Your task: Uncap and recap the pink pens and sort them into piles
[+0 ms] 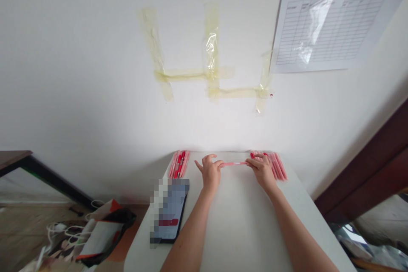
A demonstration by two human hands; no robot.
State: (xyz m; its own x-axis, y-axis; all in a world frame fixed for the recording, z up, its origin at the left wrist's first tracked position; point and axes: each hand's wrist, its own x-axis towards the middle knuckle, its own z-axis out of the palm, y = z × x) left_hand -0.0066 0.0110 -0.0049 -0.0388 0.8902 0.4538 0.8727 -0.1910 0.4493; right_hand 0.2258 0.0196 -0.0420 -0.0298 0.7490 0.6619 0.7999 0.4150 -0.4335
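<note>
A thin pink pen (235,163) is held level between my two hands over the far part of the white table (242,229). My left hand (211,172) pinches its left end with the other fingers raised. My right hand (262,169) grips its right end, fingers curled. Just right of my right hand lies a row of pink pens (278,165). A second bunch of pink and red pens (179,164) lies at the table's far left corner, apart from my left hand.
A tablet (169,212) lies on the table's left edge. The white wall carries yellowed tape strips (212,72) and a printed sheet (331,25). Bags and cables (95,233) sit on the floor at left; dark wooden furniture (376,165) stands at right.
</note>
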